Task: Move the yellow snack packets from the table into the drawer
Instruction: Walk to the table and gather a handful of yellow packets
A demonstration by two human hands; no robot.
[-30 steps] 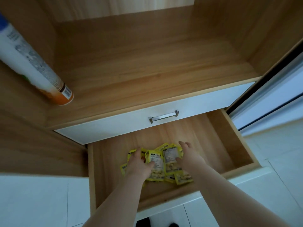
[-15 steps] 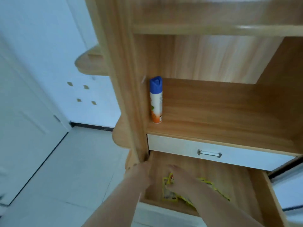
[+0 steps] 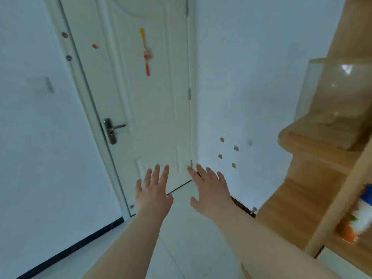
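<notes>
My left hand point(image 3: 154, 190) and my right hand point(image 3: 209, 190) are stretched out in front of me, side by side, backs up, fingers spread, with nothing in either. They hang in the air over the white floor, in front of a closed white door point(image 3: 141, 109). The yellow snack packets, the drawer and the table are out of view.
The wooden cabinet point(image 3: 314, 178) stands at the right, with rounded corner shelves and a blue-capped spray can point(image 3: 358, 220) on one shelf. The door has a metal handle point(image 3: 112, 129) and a red hanging ornament point(image 3: 146, 53). White walls stand on both sides of the door.
My view has swung left from the open drawer to the door. Both hands have left the packets in the drawer and now hang open in the air.
</notes>
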